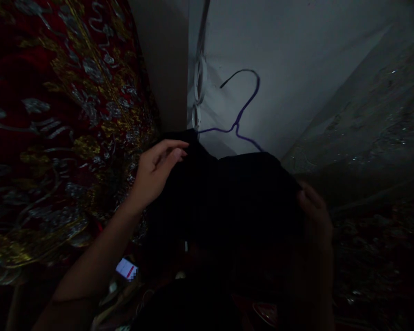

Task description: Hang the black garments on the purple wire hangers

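Observation:
A black garment (227,197) hangs on a purple wire hanger (243,110) in front of me, in dim light. My left hand (155,172) rests at the garment's left shoulder, its fingers curled over the cloth near the hanger's left end. My right hand (315,214) sits in shadow at the garment's right shoulder, with its fingers bent round the edge of the cloth. The hanger's hook points up and left against a pale wall (296,59).
A red cloth with gold and silver embroidery (55,128) hangs close on the left. A grey sequinned cloth (376,124) hangs on the right. White rings (198,96) are on a strip at the wall corner. A small lit screen (126,268) lies below.

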`<move>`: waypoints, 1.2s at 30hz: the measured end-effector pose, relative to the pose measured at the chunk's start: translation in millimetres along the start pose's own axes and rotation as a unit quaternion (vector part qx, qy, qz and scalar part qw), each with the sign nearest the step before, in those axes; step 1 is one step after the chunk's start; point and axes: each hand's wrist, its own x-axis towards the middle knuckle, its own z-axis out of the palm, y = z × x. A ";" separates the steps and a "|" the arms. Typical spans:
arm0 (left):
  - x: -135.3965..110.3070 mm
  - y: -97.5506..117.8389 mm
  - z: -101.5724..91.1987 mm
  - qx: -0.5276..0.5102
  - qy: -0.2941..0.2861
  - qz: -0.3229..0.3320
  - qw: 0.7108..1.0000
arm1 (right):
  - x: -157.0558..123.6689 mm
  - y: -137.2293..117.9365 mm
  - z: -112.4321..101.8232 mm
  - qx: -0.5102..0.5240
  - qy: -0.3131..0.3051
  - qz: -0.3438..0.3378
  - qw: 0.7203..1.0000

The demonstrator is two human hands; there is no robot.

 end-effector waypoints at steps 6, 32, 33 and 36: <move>-47.1 -8.1 6.4 -0.307 -0.159 -0.301 0.889 | -52.7 -24.4 53.7 -0.049 -0.566 -0.043 0.822; -42.3 -16.1 -29.4 0.254 0.209 0.186 0.926 | 81.6 11.2 104.6 0.178 -0.008 0.048 0.983; -47.6 -17.0 -23.9 0.250 0.191 0.213 0.925 | 80.6 7.4 105.1 0.178 -0.011 0.046 0.983; -61.2 -24.3 -7.3 0.224 0.124 0.253 0.933 | 75.2 -2.1 106.8 0.164 -0.034 0.037 0.985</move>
